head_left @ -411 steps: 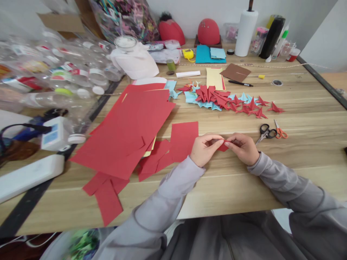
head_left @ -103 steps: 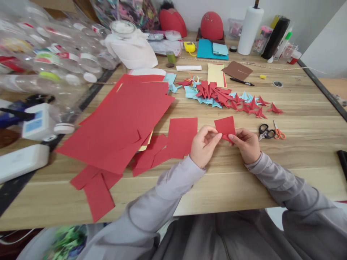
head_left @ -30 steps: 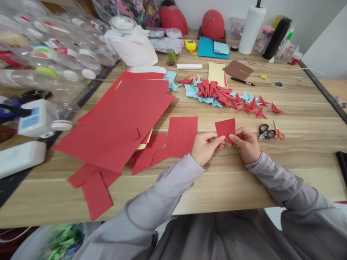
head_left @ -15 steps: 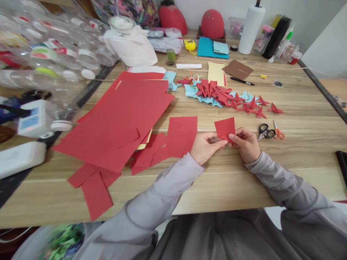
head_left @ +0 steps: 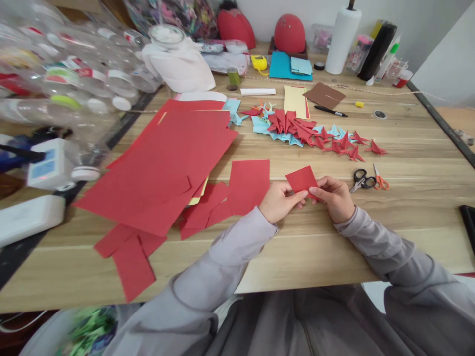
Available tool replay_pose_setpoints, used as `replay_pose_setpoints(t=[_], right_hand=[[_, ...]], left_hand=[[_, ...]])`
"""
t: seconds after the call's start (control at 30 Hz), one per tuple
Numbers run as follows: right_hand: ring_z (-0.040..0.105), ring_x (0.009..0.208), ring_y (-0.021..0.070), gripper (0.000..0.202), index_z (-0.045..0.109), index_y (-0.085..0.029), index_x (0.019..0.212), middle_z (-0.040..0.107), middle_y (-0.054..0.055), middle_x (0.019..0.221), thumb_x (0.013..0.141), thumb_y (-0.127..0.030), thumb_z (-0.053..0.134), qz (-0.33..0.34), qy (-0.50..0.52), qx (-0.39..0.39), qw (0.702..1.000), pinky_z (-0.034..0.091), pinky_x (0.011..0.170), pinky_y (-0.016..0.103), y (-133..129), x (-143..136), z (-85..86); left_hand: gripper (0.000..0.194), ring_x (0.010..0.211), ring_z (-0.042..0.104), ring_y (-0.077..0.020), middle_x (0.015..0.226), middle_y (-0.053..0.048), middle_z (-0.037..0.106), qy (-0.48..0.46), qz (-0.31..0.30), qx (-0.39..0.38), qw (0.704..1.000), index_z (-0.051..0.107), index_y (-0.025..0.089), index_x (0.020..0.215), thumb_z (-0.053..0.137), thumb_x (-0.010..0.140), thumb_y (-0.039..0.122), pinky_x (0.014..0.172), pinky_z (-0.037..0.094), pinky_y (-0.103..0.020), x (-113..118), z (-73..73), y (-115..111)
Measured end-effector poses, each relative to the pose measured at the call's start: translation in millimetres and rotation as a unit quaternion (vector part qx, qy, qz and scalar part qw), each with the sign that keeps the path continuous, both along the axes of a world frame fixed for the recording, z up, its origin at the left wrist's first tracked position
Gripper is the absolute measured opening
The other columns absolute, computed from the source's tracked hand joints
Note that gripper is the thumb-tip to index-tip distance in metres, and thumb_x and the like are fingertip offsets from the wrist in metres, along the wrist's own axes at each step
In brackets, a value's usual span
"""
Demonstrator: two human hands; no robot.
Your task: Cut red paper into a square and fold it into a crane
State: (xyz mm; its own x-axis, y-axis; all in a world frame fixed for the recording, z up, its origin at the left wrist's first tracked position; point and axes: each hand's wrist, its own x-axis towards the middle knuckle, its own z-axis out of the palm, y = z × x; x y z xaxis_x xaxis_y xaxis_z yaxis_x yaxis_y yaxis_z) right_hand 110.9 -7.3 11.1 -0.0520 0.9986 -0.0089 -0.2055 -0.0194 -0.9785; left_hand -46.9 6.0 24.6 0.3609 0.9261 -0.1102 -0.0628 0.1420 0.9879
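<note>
The wooden tabletop point(head_left: 415, 183) is brightly and evenly lit; only faint, soft shadows are cast. At three o'clock, the small red paper square point(head_left: 301, 179) is rendered fairly crisply. Toward ten, the clear bottles point(head_left: 119, 84) are smeared and stretched by edge distortion; toward eight, green scraps point(head_left: 92, 321) are blurred.

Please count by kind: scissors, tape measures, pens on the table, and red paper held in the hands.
Black-handled scissors and orange-handled scissors: 2
Yellow tape measure: 1
Black pen: 1
Red paper in left hand and right hand: 1
Total: 5
</note>
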Motion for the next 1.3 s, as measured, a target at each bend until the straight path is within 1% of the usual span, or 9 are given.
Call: replay_pose_setpoints(t=[0.17,0.37,0.63,0.7,0.8,0.9,0.97,1.17,1.3], right_hand=[[0.054,0.043,0.0083,0.025,0.060,-0.016,0.061,0.064,-0.002,0.055,0.060,-0.030,0.081,-0.002,-0.008,-0.011,1.000,0.046,0.042,0.021,-0.3,-0.1,2.0],[0.055,0.044,0.0087,0.025,0.060,-0.016,0.062,0.063,-0.002,0.055,0.061,-0.030,0.080,0.005,-0.005,-0.011,1.000,0.045,0.043,0.021,-0.3,0.1,-0.1],[0.055,0.045,0.0088,0.025,0.060,-0.016,0.063,0.064,-0.002,0.056,0.063,-0.031,0.079,0.006,-0.010,-0.005,1.000,0.045,0.044,0.021,-0.2,-0.5,-0.8],[0.056,0.046,0.0088,0.026,0.059,-0.016,0.064,0.064,-0.002,0.057,0.064,-0.034,0.078,0.015,-0.014,-0.005,1.000,0.046,0.045,0.021,-0.8,-0.7,1.1],[0.056,0.043,0.0086,0.031,0.059,-0.015,0.064,0.063,-0.001,0.057,0.065,-0.042,0.076,0.055,-0.042,-0.023,0.997,0.047,0.043,0.021,-2.6,-1.0,6.3],[0.055,0.038,0.0087,0.038,0.059,-0.014,0.064,0.062,-0.001,0.053,0.067,-0.050,0.072,0.088,-0.087,-0.056,0.991,0.045,0.038,0.020,-4.0,-1.3,11.3],[0.055,0.037,0.0087,0.040,0.059,-0.014,0.064,0.062,-0.001,0.053,0.066,-0.052,0.071,0.092,-0.099,-0.066,0.989,0.043,0.035,0.019,-4.1,-1.4,13.1],[0.051,0.032,0.0075,0.044,0.058,-0.014,0.060,0.060,-0.002,0.048,0.061,-0.055,0.073,0.085,-0.090,-0.069,0.990,0.037,0.031,0.018,-3.3,-3.1,14.6],[0.045,0.029,0.0058,0.044,0.055,-0.015,0.057,0.055,-0.004,0.043,0.057,-0.053,0.076,0.060,-0.082,-0.076,0.992,0.031,0.029,0.017,-3.9,-5.4,14.9]], left_hand=[[0.020,0.042,0.055,-0.0099,0.051,-0.003,0.061,0.019,-0.021,-0.016,0.999,0.064,0.009,0.062,0.070,0.068,0.028,0.041,0.046,-0.022,-1.4,-2.1,0.2],[0.022,0.040,0.053,-0.0091,0.049,-0.002,0.060,0.036,-0.016,-0.002,0.999,0.063,0.010,0.060,0.069,0.069,0.029,0.040,0.045,-0.021,-1.5,-2.9,-0.6],[0.023,0.038,0.051,-0.0077,0.047,-0.001,0.058,0.051,-0.011,0.004,0.999,0.061,0.011,0.055,0.067,0.071,0.027,0.038,0.042,-0.019,-1.4,0.3,-2.0],[0.022,0.037,0.050,-0.0073,0.047,-0.001,0.058,0.053,-0.001,0.003,0.999,0.061,0.011,0.056,0.068,0.071,0.027,0.038,0.042,-0.019,-0.9,1.2,-2.7],[0.020,0.037,0.050,-0.0072,0.047,0.000,0.057,0.055,0.018,0.000,0.998,0.061,0.011,0.058,0.067,0.071,0.025,0.037,0.042,-0.019,-0.1,3.3,-4.0],[0.023,0.038,0.050,-0.0074,0.048,-0.001,0.057,0.059,0.032,0.000,0.998,0.060,0.011,0.054,0.065,0.071,0.025,0.038,0.043,-0.019,0.5,5.5,-4.9],[0.023,0.039,0.051,-0.0077,0.048,-0.001,0.058,0.061,0.039,0.002,0.997,0.059,0.012,0.053,0.065,0.071,0.025,0.039,0.043,-0.019,0.8,6.4,-5.3],[0.024,0.038,0.049,-0.0071,0.047,-0.001,0.057,0.043,0.055,0.010,0.997,0.059,0.012,0.052,0.063,0.072,0.024,0.038,0.041,-0.019,2.8,5.9,-6.8],[0.023,0.037,0.049,-0.0071,0.047,-0.001,0.057,0.040,0.070,0.004,0.997,0.060,0.011,0.054,0.065,0.070,0.027,0.037,0.041,-0.019,3.9,6.0,-7.5]])
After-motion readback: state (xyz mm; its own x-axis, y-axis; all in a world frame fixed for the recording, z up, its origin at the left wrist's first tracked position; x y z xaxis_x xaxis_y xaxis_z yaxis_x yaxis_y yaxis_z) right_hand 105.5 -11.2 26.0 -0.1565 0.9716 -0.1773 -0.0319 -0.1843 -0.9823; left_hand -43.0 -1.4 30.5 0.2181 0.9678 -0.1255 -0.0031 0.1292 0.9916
